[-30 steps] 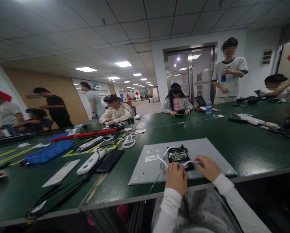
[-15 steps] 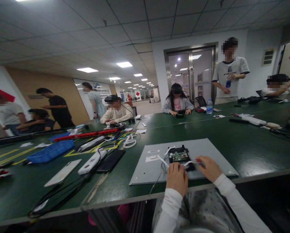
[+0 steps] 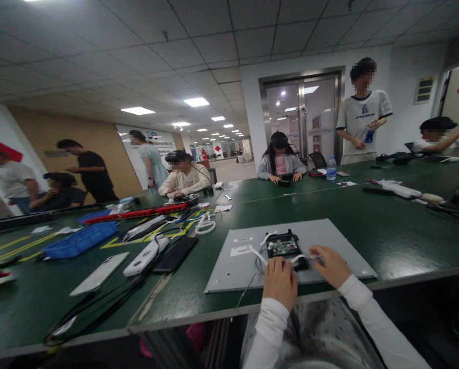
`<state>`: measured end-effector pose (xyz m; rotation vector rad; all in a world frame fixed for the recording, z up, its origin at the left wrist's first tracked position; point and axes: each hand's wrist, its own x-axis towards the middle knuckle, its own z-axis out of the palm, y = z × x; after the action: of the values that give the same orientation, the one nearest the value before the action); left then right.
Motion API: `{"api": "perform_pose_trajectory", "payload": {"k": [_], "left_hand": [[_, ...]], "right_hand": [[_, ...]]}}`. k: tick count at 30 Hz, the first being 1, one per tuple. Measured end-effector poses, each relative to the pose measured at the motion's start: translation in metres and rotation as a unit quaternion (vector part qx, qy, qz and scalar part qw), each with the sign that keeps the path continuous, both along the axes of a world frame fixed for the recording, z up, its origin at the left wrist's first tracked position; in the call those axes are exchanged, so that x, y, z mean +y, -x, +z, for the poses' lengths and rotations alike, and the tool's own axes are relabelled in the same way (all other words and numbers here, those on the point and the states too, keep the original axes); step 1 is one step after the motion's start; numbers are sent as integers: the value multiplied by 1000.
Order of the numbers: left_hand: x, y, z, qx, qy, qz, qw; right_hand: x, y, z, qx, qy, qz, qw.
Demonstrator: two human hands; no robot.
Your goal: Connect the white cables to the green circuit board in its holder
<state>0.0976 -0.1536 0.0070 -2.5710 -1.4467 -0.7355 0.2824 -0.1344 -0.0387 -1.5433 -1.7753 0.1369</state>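
A flat grey metal panel [image 3: 340, 246] lies on the table before me, with a green circuit board [image 3: 282, 247] in a black frame [image 3: 270, 252] on top of it. My left hand [image 3: 280, 282] rests at the frame's near edge, fingers curled down and their tips hidden from me. A white strip [image 3: 297, 258], ribbon-like, runs from beside the left fingertips toward my right hand [image 3: 330, 266]. The right fingers are pinched together at the strip's right end, above the panel. Another white strip [image 3: 258, 255] and a thin grey cable [image 3: 248, 288] lie left of the left hand.
To the left on the green table [image 3: 199, 302] lie a white phone [image 3: 100, 274], a white power bank [image 3: 146, 254], a dark phone [image 3: 175, 254], black cables and a blue tray [image 3: 81, 241]. A water bottle [image 3: 331, 168] stands across the table. Several people sit or stand around.
My hands and the panel have hardly moved. Across the table, the standing person's hands and blue object have shifted slightly; a seated person at far right has lowered an arm.
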Motion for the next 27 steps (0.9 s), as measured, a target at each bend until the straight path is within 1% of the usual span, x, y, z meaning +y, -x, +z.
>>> {"api": "perform_pose_trajectory", "payload": {"k": [9, 19, 27], "left_hand": [[2, 0, -2, -6, -5, -7, 1000], [1, 1, -1, -7, -1, -5, 1000], [3, 1, -3, -10, -2, -5, 1000]], "right_hand": [[-1, -1, 0, -8, 9, 5, 1000], [-1, 0, 1, -16, 1, 3, 1000], [0, 1, 2, -18, 4, 12, 1000]]}}
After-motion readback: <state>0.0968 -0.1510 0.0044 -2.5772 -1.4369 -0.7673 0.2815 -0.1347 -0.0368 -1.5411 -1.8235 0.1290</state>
